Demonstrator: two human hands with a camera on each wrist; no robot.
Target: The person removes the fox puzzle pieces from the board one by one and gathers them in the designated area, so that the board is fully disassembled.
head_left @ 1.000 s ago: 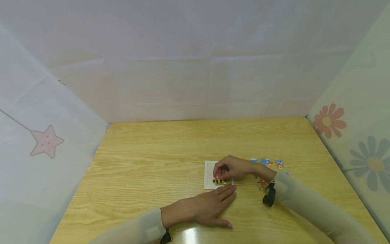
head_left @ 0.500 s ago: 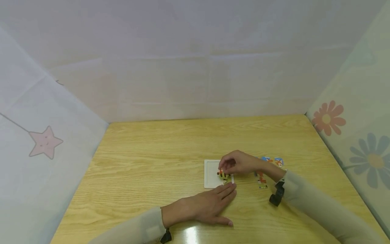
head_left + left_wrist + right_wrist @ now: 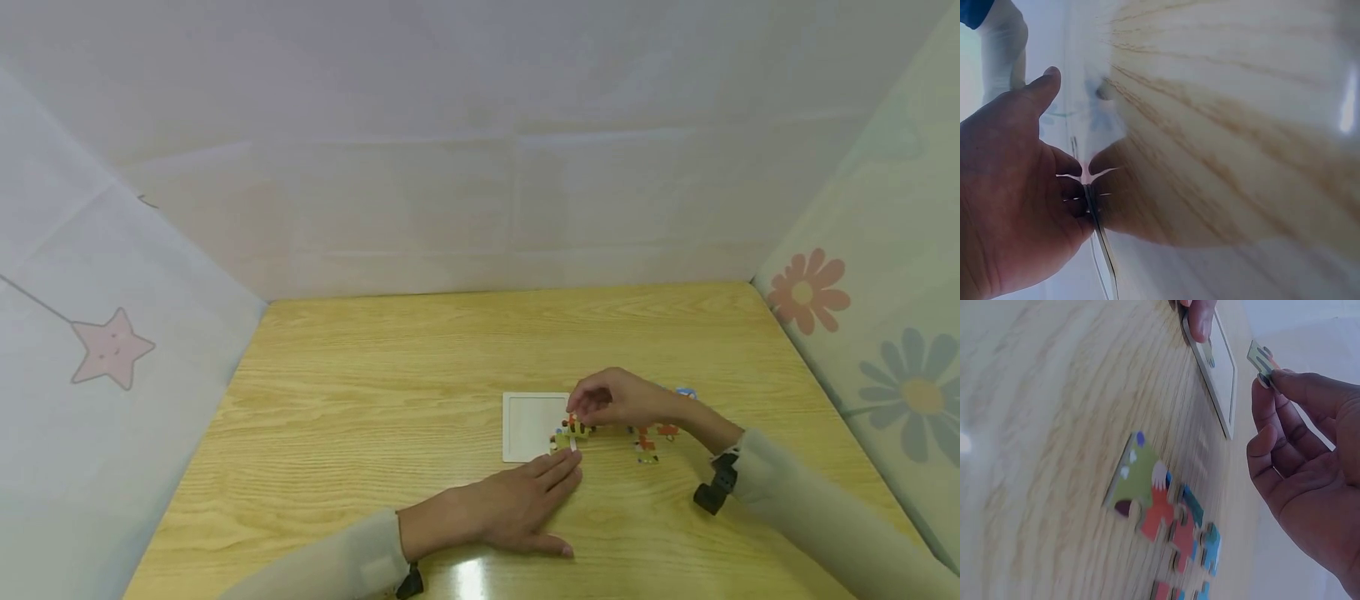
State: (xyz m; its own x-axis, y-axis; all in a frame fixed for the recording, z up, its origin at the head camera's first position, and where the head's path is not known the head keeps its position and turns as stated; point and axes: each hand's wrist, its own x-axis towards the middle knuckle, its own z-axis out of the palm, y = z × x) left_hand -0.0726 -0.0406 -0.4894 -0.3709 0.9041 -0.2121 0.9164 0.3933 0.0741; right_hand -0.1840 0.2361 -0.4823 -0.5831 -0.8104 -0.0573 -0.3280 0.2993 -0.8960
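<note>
My right hand [image 3: 626,398] pinches a jigsaw puzzle piece [image 3: 1263,357] between thumb and fingertips. The piece is yellow-green with dark stripes and a bit of red, held raised near the right edge of a white puzzle tray [image 3: 528,425]. Another green puzzle piece [image 3: 558,444] lies in the tray's lower right corner. My left hand [image 3: 513,507] lies with straight fingers, their tips on the tray's front edge by that corner; its thumb is spread away. In the left wrist view the left palm [image 3: 1029,206] shows, with the tray's edge at the fingers.
Several loose puzzle pieces [image 3: 1160,506], green, orange and blue, lie on the wooden table [image 3: 360,400] right of the tray, partly hidden by my right forearm in the head view. A pale cloth wall [image 3: 390,208] stands behind the table, with printed cloth at both sides.
My right hand has moved right with the striped puzzle piece, from over the tray to its right edge, uncovering more of the tray. The left hand has stayed in place.
</note>
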